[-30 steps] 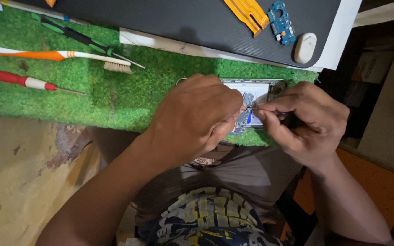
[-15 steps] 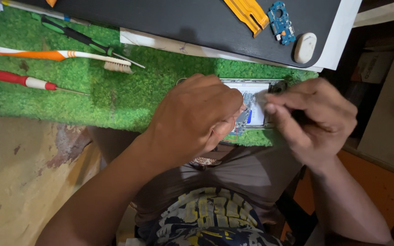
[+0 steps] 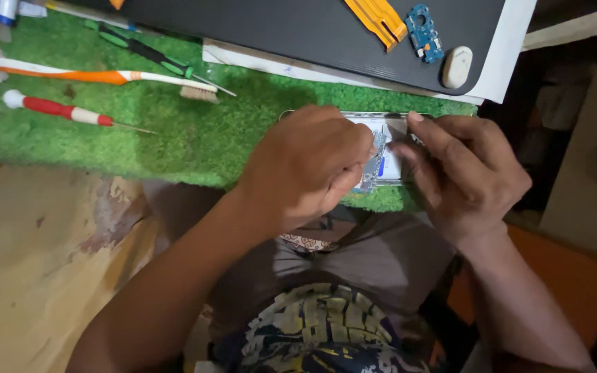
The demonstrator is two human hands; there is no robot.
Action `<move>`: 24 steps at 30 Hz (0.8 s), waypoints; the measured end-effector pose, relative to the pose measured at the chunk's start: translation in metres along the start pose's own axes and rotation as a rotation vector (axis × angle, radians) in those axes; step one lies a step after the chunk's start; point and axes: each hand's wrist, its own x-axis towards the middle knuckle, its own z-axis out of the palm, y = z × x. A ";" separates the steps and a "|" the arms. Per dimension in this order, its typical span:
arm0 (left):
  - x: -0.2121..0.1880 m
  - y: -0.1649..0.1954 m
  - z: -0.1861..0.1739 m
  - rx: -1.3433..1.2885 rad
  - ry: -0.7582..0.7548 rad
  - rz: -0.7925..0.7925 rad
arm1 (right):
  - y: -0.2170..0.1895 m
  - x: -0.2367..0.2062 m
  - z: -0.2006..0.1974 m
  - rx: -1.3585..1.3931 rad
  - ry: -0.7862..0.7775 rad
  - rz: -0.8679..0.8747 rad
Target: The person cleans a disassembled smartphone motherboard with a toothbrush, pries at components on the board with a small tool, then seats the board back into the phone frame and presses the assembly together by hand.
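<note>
An opened phone with its insides showing lies on the green turf mat near the mat's front edge. My left hand rests curled over the phone's left half and covers most of it. Fingers of my right hand reach along the phone's upper right edge, with the thumb pressed on its inner parts. I cannot tell whether the right fingers pinch a small tool; none shows.
A red-handled screwdriver, an orange and white brush and a green-black screwdriver lie left on the mat. On a dark board behind sit an orange flex cable, a small blue circuit board and a white oval piece.
My right hand has shifted from a pinch at the phone's right side to stretched fingers along its top edge. The left hand has stayed put.
</note>
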 end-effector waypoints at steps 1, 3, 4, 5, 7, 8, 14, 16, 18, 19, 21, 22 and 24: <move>0.000 -0.001 0.001 0.013 0.006 0.019 | 0.000 0.000 -0.002 0.003 0.015 -0.023; 0.001 -0.002 0.003 0.035 0.017 0.056 | 0.001 0.001 -0.009 0.009 0.043 -0.068; 0.001 -0.002 0.004 0.051 0.014 0.048 | -0.001 0.002 -0.012 0.019 0.042 -0.056; 0.002 -0.002 0.006 0.068 0.014 0.040 | -0.004 0.005 -0.017 0.029 0.041 -0.047; 0.002 -0.004 0.007 0.084 -0.011 0.026 | -0.013 0.015 -0.025 0.036 0.031 -0.063; 0.002 -0.006 0.008 0.085 -0.031 0.021 | -0.018 0.024 -0.025 0.032 0.023 -0.095; -0.012 -0.013 0.022 0.233 0.079 0.087 | -0.046 0.101 0.000 0.203 -0.222 -0.463; -0.017 -0.016 0.025 0.246 0.055 0.056 | -0.060 0.119 0.050 0.113 -0.334 -0.435; -0.019 -0.019 0.028 0.166 0.068 0.005 | -0.072 0.133 0.081 0.021 -0.356 -0.403; -0.021 -0.020 0.028 0.140 0.047 -0.033 | -0.071 0.136 0.089 0.005 -0.328 -0.423; -0.024 -0.020 0.029 0.078 0.005 -0.116 | -0.069 0.141 0.102 -0.025 -0.284 -0.461; -0.025 -0.020 0.029 0.104 0.005 -0.099 | -0.067 0.141 0.106 -0.041 -0.262 -0.477; -0.024 -0.021 0.031 0.158 0.006 -0.062 | -0.063 0.141 0.109 -0.038 -0.227 -0.483</move>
